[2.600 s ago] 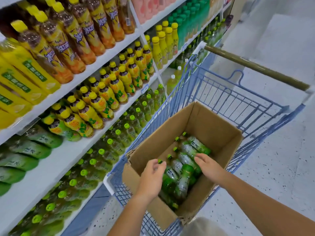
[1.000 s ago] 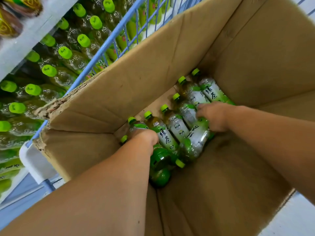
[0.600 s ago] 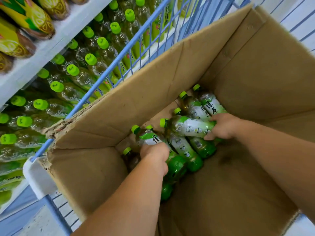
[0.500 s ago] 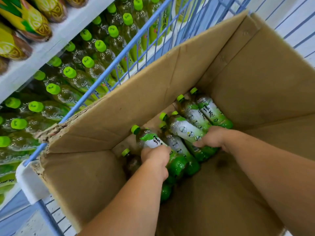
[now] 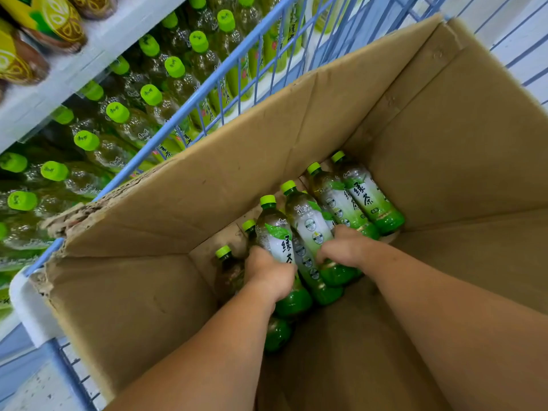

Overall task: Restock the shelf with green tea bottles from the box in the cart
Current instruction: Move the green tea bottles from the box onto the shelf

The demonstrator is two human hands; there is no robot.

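Both my hands are deep inside the open cardboard box (image 5: 225, 173) in the blue wire cart (image 5: 207, 84). My left hand (image 5: 269, 274) grips a green tea bottle (image 5: 274, 229) with a lime cap, tilted cap-up. My right hand (image 5: 344, 247) grips a second green tea bottle (image 5: 308, 221) right beside it. Several more green tea bottles (image 5: 364, 197) lie on the box floor, caps pointing toward the shelf side. The lower shelf (image 5: 68, 75) at left holds rows of matching green-capped bottles (image 5: 151, 96).
Yellow-labelled bottles (image 5: 53, 19) lie on the upper shelf at top left. The box's tall flaps rise around my arms. The cart's white corner bumper (image 5: 26, 307) is at lower left, grey floor (image 5: 32, 390) beneath it.
Both hands reached into the box and closed on one bottle each. The two gripped bottles have since been drawn together and tilted cap-up; the view has shifted slightly.
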